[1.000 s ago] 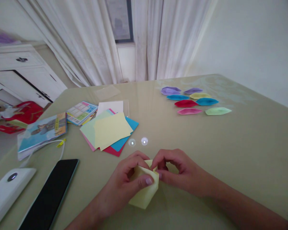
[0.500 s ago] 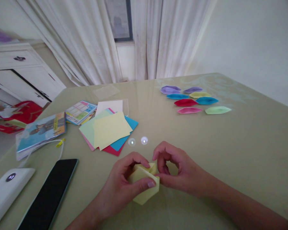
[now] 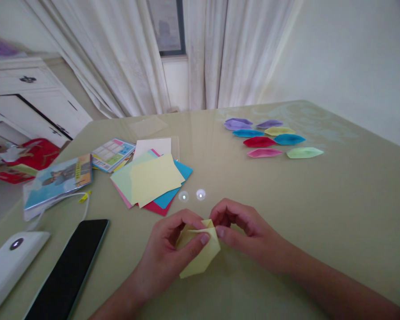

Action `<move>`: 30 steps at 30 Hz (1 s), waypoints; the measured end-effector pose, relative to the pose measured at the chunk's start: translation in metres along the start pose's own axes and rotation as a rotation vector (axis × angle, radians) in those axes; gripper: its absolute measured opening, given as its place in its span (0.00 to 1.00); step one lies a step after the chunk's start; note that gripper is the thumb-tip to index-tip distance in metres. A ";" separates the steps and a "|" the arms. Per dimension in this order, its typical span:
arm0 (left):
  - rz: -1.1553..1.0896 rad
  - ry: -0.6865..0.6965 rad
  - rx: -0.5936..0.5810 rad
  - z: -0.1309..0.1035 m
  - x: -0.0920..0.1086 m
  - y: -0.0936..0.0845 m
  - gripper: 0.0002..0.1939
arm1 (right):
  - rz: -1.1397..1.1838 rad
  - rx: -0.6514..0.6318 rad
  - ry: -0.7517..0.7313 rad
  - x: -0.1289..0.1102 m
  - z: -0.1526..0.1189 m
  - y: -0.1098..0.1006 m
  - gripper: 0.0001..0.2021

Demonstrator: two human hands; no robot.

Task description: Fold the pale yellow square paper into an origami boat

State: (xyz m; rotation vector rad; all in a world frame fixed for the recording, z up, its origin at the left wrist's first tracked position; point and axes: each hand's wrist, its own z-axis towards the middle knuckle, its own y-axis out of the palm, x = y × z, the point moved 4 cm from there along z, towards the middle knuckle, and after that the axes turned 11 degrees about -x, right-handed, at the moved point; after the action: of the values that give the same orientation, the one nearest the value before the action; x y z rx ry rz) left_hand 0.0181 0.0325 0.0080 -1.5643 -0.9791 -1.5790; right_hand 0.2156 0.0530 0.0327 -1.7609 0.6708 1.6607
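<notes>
A partly folded pale yellow paper (image 3: 202, 258) is held above the near part of the table. My left hand (image 3: 173, 249) grips its left and upper side, with the thumb across the front and the fingers behind. My right hand (image 3: 243, 226) pinches the paper's upper right corner between thumb and forefinger. Beyond my hands lies a fanned stack of coloured paper sheets (image 3: 156, 180), yellow on top. Several folded paper boats rest in rows at the far right, among them a red one (image 3: 259, 142) and a light green one (image 3: 305, 152).
A black phone (image 3: 70, 266) and a white power bank (image 3: 16, 266) with a cable lie at the left. Behind them are a picture book (image 3: 58, 182) and printed cards (image 3: 113, 154). Two small round reflections show on the table (image 3: 336, 200). Curtains hang beyond its far edge.
The yellow paper has tilted and turned in my left hand. My right thumb and forefinger have come together on its upper right corner, where they were more apart before.
</notes>
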 end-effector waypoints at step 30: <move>0.319 0.258 0.083 -0.006 0.010 0.005 0.15 | -0.378 0.262 -0.339 -0.014 -0.006 0.001 0.04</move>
State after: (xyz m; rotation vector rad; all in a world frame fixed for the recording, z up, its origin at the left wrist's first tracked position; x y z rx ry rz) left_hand 0.0191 0.0253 0.0180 -1.3426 -0.6127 -1.4497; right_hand 0.2176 0.0477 0.0463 -1.2863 0.3531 1.4816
